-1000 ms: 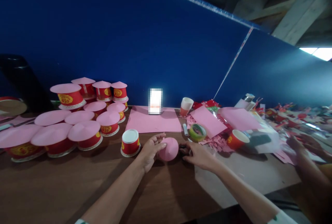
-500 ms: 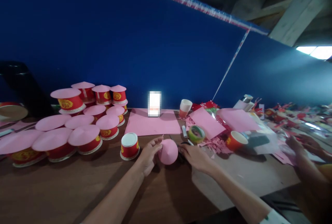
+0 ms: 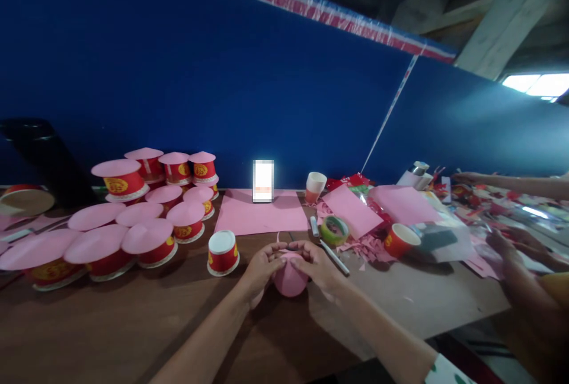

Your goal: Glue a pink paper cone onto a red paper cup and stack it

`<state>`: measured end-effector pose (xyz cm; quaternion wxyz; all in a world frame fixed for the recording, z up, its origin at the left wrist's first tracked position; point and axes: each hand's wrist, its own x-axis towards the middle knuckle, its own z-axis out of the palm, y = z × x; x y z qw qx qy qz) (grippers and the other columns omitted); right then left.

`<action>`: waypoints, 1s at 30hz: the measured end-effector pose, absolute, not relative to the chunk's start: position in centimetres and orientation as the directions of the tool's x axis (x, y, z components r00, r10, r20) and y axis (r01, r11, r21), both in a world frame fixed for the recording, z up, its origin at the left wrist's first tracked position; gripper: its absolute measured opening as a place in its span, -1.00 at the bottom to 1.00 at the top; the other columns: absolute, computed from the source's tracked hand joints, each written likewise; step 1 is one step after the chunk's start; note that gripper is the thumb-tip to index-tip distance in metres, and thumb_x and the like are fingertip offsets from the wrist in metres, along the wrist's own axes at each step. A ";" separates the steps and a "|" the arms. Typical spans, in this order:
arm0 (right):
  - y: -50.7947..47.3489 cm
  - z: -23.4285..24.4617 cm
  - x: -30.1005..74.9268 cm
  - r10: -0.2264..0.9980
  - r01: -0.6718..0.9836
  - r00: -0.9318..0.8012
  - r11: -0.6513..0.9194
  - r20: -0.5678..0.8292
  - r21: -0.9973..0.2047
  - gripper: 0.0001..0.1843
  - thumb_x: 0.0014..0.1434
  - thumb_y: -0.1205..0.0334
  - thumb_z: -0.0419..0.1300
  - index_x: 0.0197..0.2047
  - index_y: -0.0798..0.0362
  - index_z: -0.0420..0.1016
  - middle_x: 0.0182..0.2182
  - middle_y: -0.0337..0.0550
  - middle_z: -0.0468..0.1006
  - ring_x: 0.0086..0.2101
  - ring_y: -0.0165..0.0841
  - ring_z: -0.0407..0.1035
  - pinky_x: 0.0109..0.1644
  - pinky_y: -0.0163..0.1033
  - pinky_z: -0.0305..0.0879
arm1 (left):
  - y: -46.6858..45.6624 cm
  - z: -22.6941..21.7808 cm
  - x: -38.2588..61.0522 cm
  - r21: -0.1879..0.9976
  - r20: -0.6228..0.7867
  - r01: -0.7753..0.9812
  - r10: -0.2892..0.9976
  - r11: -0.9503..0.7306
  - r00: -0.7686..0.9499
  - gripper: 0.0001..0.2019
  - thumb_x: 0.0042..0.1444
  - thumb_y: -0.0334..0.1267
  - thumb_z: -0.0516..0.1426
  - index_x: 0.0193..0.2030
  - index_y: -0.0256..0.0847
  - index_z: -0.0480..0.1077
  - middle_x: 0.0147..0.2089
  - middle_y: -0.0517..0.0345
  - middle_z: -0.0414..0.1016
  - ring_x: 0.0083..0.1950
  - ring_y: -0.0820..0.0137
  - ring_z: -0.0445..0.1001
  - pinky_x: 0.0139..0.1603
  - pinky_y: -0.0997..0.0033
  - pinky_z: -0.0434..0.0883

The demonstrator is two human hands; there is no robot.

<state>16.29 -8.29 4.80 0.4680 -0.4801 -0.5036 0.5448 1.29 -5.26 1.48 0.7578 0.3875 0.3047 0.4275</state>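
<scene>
Both my hands hold a pink paper cone (image 3: 290,280) above the brown table (image 3: 133,325). My left hand (image 3: 261,268) grips its left side with the fingers curled. My right hand (image 3: 316,262) is closed over its top right edge, pinching the paper. An upside-down red paper cup (image 3: 223,252) stands just left of my left hand. A white pen-like stick (image 3: 334,256) lies right beside my right hand.
Several red cups topped with pink cones (image 3: 149,242) crowd the left. A pink sheet (image 3: 260,215), a lit phone (image 3: 262,181), a green tape roll (image 3: 335,230), a tipped cup (image 3: 400,240) and paper scraps lie behind. Another person's hands (image 3: 511,248) work at the right.
My right hand has moved left from the table onto the cone and now pinches its top. The cone has dropped a little lower between both hands. Another arm has appeared at the far right.
</scene>
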 end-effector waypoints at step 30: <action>3.4 2.6 5.4 0.956 0.018 0.288 -0.063 -0.055 -0.998 -0.51 0.00 0.33 0.07 0.06 0.06 0.23 -0.28 -0.15 0.43 -0.33 -0.38 0.37 -0.25 -0.29 0.34 | -6.5 3.4 -8.4 0.660 0.444 0.726 0.880 -0.194 -0.169 -0.16 -0.11 -0.12 0.22 0.28 -0.22 -0.10 0.21 -0.20 0.16 0.23 -0.02 0.14 0.15 -0.04 0.20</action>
